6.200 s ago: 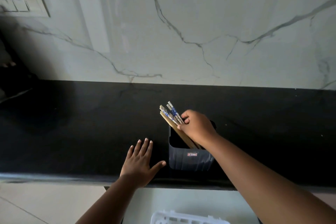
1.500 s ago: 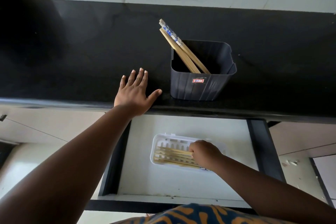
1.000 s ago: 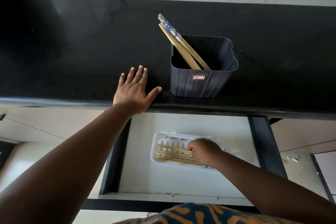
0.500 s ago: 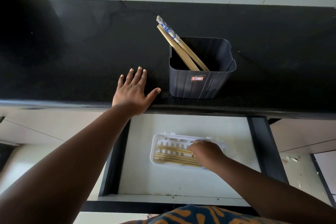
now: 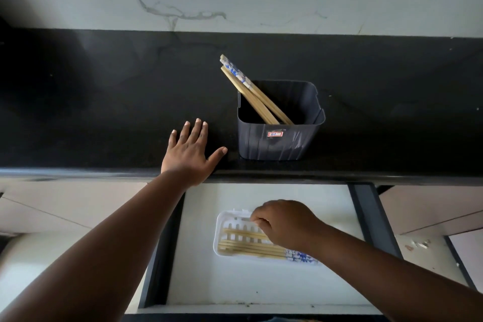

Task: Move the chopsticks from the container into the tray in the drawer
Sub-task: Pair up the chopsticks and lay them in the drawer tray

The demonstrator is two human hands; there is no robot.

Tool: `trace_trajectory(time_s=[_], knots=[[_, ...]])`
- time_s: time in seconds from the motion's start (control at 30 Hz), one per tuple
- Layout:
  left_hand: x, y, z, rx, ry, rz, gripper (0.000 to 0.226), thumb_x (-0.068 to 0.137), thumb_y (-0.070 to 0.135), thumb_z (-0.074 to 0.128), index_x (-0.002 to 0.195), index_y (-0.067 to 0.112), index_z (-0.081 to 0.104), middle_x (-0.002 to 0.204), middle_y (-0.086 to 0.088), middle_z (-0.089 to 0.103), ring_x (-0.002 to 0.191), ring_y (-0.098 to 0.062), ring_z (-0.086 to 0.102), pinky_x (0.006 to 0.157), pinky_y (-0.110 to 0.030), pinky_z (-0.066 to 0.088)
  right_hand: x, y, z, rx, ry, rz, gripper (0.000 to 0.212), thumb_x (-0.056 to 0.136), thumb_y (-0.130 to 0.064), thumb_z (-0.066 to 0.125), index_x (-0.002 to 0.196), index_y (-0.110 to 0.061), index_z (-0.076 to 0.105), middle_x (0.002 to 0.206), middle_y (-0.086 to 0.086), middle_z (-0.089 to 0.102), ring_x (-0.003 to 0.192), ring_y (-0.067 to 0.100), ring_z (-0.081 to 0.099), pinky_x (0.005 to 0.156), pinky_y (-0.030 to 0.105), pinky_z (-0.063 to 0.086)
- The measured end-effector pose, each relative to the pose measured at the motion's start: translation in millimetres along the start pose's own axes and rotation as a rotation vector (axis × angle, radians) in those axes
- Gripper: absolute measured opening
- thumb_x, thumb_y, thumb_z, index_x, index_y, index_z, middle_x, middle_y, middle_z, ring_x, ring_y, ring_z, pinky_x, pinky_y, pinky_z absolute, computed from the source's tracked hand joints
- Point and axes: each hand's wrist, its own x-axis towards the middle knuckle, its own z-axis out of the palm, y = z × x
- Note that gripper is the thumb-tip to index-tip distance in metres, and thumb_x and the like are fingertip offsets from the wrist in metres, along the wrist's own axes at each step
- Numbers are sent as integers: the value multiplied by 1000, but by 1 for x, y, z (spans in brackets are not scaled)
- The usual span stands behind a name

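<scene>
Bamboo chopsticks [image 5: 245, 249] in white tray [image 5: 219, 232], right hand [image 5: 285, 225] curled over them (grip unclear), left hand [image 5: 189, 154] flat on counter [image 5: 104, 112].

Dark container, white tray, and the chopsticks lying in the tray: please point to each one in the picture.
dark container [image 5: 279, 142]: head view, on its front wall below the small label.
white tray [image 5: 219, 227]: head view, on its left rim.
chopsticks in the tray [image 5: 251, 249]: head view, on the middle of the wooden shafts.

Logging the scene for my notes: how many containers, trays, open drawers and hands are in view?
Container: 1
Tray: 1
Open drawer: 1
Hands: 2 (left hand, right hand)
Total: 5
</scene>
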Motion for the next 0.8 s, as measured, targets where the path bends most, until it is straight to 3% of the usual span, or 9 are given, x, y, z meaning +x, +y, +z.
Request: trace_trajectory(time_s=[0.1,0.2,0.3,0.37,0.47,0.53,0.63,0.8], knots=[[0,0,0,2,0,-6,91,83,75,7,154,18,5,163,0,0,149,-21,-5,119,-43,-2,-12,-33,-68,170,109,-58,19,89,-38,54,101,-34,68,95,-14,73,83,1,63,71,23,51],[-1,0,-1,5,-16,-4,93,82,76,4,154,17,4,163,-1,0,149,-22,-4,120,-45,-1,-15,-53,-129,397,285,-112,16,81,-41,62,96,-39,67,78,-23,70,67,-7,63,62,15,51],[0,1,-1,9,-23,-9,92,83,75,4,154,18,3,163,0,-2,149,-21,-6,120,-44,-2,4,-51,-171,514,536,-50,5,82,-29,68,83,-28,73,66,-20,69,60,-4,63,66,25,56],[0,1,-2,5,-17,-10,91,83,75,6,154,18,2,163,0,-3,149,-21,-8,119,-43,-3,23,-41,-188,376,649,97,7,83,-26,66,79,-27,73,69,-15,70,63,3,64,72,30,54],[-1,1,-1,-5,-8,-5,90,84,75,6,154,18,1,163,1,-4,149,-20,-9,120,-43,-4,46,-26,-189,123,587,288,10,80,-31,68,78,-22,71,76,-5,72,69,17,66,63,27,49],[-1,0,0,-9,-2,-6,90,84,75,6,154,19,-1,162,1,-6,148,-20,-10,119,-43,-5,59,-21,-179,55,519,378,21,78,-40,72,81,-20,69,74,-2,70,64,17,63,55,25,45],[-1,0,0,-15,8,-5,89,84,75,5,153,19,-2,162,2,-7,148,-20,-11,119,-42,-7,75,-22,-170,25,487,450,20,81,-38,69,89,-20,64,69,-4,63,52,12,58,45,22,35],[-1,0,1,-19,18,-5,88,85,75,5,153,19,-4,162,2,-9,148,-19,-13,119,-42,-8,88,-33,-171,-51,488,442,20,88,-29,62,101,-13,62,80,4,61,69,26,61,55,30,42]])
